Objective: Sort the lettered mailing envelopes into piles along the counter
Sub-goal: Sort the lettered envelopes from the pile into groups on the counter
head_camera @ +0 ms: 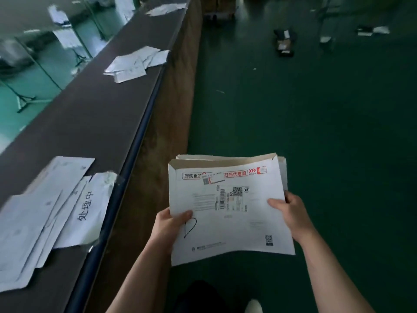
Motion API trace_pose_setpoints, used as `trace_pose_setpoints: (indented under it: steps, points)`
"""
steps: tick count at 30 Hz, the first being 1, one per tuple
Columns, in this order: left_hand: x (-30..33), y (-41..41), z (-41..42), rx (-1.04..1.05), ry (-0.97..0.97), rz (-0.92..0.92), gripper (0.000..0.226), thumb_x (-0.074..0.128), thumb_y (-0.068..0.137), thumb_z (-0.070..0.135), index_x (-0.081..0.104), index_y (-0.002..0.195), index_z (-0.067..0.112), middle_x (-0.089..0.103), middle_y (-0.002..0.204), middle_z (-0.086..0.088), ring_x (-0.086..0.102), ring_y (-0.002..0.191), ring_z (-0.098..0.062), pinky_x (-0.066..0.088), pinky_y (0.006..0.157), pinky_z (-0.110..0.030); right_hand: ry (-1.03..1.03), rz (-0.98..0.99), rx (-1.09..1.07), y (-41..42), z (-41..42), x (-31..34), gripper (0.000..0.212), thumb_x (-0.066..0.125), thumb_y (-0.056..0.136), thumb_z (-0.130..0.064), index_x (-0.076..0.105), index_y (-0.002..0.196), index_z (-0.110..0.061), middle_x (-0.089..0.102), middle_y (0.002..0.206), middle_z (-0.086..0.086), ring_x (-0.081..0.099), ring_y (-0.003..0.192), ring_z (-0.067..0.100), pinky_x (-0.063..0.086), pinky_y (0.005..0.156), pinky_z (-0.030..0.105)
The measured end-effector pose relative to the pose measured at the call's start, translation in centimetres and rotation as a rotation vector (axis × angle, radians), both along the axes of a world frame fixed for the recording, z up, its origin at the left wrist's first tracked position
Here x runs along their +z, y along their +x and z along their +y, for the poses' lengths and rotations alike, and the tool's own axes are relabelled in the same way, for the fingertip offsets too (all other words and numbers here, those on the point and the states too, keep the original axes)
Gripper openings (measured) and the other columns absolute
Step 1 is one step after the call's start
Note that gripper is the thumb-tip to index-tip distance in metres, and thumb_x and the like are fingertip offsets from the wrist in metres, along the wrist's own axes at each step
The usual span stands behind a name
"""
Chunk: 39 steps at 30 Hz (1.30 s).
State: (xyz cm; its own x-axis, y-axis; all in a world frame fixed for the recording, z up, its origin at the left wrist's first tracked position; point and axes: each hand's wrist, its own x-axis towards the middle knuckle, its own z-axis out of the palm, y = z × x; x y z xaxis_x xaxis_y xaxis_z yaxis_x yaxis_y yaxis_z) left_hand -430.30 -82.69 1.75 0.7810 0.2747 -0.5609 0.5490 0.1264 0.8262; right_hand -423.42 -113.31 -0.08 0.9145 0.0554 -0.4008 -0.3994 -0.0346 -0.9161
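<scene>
1. Envelopes (228, 213) sit in a stack held out in front of the person, over the green floor (316, 120) just right of the table (74, 123). The top one lies face up, its open flap end pointing away and its long axis running away from the body; a handwritten "D" marks its near left corner.
2. The left hand (169, 224) grips the stack's left edge, thumb on top beside the letter, fingers underneath and hidden.
3. The right hand (291, 213) holds the right edge, thumb pressed on the face, fingers curled beneath.
4. Both forearms reach forward, slightly converging.
5. On the table lie a near pile (38, 222) beside a taped paper sign (88, 206), a second pile (137, 63) farther along, and more beyond.
</scene>
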Motion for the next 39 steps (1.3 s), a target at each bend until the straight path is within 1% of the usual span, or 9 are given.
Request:
trace_pose_setpoints:
  steps: [4, 10, 16, 20, 24, 28, 30, 35, 39]
  points:
    - [-1.3, 9.2, 2.8, 0.153, -0.063, -0.032, 0.017, 0.069, 0.093, 0.009, 0.067, 0.109, 0.008, 0.078, 0.098, -0.014, 0.076, 0.085, -0.037, 0.063, 0.074, -0.053, -0.068, -0.012, 0.131, 11.7, 3.8, -1.4, 0.013, 0.071, 0.095, -0.016, 0.078, 0.106, -0.015, 0.08, 0.098, 0.0, 0.078, 0.087, 0.021, 0.059, 0.076, 0.036]
    - [-5.5, 28.4, 8.1, 0.251, -0.155, 0.004, 0.021, 0.073, 0.088, 0.004, 0.07, 0.109, 0.002, 0.077, 0.102, -0.02, 0.075, 0.088, -0.041, 0.061, 0.08, -0.056, -0.251, -0.06, -0.016, 31.7, 10.3, -3.6, 0.006, 0.076, 0.091, -0.017, 0.08, 0.095, -0.018, 0.079, 0.091, -0.003, 0.076, 0.087, 0.024, 0.061, 0.078, 0.038]
    - [-1.7, 48.8, 12.6, 0.092, -0.146, -0.059, 0.018, 0.07, 0.093, 0.014, 0.069, 0.108, 0.003, 0.077, 0.096, -0.019, 0.076, 0.077, -0.034, 0.064, 0.063, -0.043, -0.197, -0.044, -0.188, 47.9, 12.1, 0.3, 0.01, 0.076, 0.09, -0.01, 0.079, 0.09, -0.02, 0.08, 0.088, -0.005, 0.077, 0.086, 0.022, 0.06, 0.08, 0.039]
    - [-0.3, 62.5, 13.2, -0.081, -0.088, -0.111, 0.021, 0.068, 0.096, 0.021, 0.068, 0.111, 0.007, 0.077, 0.097, -0.016, 0.076, 0.086, -0.037, 0.063, 0.077, -0.053, -0.127, -0.029, -0.337, 58.7, 11.2, 0.3, 0.007, 0.076, 0.089, -0.012, 0.079, 0.093, -0.017, 0.08, 0.089, -0.003, 0.076, 0.087, 0.025, 0.06, 0.082, 0.042]
    - [-2.2, 76.4, 11.6, -0.24, 0.002, -0.073, 0.025, 0.073, 0.091, 0.021, 0.067, 0.112, 0.009, 0.078, 0.096, -0.011, 0.077, 0.084, -0.029, 0.064, 0.067, -0.039, -0.042, 0.001, -0.427, 70.0, 9.8, -2.9, 0.006, 0.075, 0.088, -0.009, 0.078, 0.093, -0.01, 0.08, 0.09, 0.004, 0.077, 0.083, 0.027, 0.06, 0.078, 0.041]
    - [-2.0, 90.5, 10.3, -0.374, 0.106, -0.009, 0.03, 0.078, 0.086, 0.02, 0.069, 0.112, 0.007, 0.078, 0.102, -0.01, 0.077, 0.088, -0.028, 0.063, 0.079, -0.045, 0.054, 0.044, -0.461, 82.4, 8.5, -5.0, 0.007, 0.073, 0.089, -0.005, 0.078, 0.095, -0.005, 0.08, 0.092, 0.01, 0.076, 0.083, 0.033, 0.059, 0.076, 0.041]
    - [-1.0, 98.6, 10.2, -0.306, 0.18, -0.06, 0.024, 0.079, 0.086, 0.02, 0.072, 0.106, 0.009, 0.079, 0.098, -0.009, 0.077, 0.086, -0.026, 0.063, 0.081, -0.045, 0.11, 0.053, -0.444, 91.6, 8.6, -4.7, 0.008, 0.072, 0.089, -0.004, 0.077, 0.094, -0.005, 0.079, 0.095, 0.013, 0.074, 0.086, 0.037, 0.058, 0.08, 0.044]
    - [3.0, 111.8, 10.3, -0.031, 0.26, -0.215, 0.006, 0.076, 0.09, 0.02, 0.071, 0.094, 0.02, 0.077, 0.088, 0.003, 0.076, 0.077, -0.015, 0.056, 0.055, -0.017, 0.124, -0.062, -0.348, 109.8, 11.7, 0.9, 0.011, 0.066, 0.092, -0.001, 0.074, 0.095, -0.008, 0.078, 0.096, 0.01, 0.074, 0.085, 0.034, 0.058, 0.077, 0.043]
    - [2.5, 121.3, 13.4, 0.207, 0.196, -0.222, 0.014, 0.076, 0.089, 0.024, 0.07, 0.1, 0.017, 0.077, 0.093, -0.002, 0.076, 0.075, -0.016, 0.059, 0.056, -0.023, 0.06, -0.21, -0.046, 121.9, 15.0, 3.5, 0.014, 0.069, 0.093, -0.005, 0.077, 0.099, -0.014, 0.08, 0.095, -0.003, 0.077, 0.086, 0.016, 0.059, 0.067, 0.027]
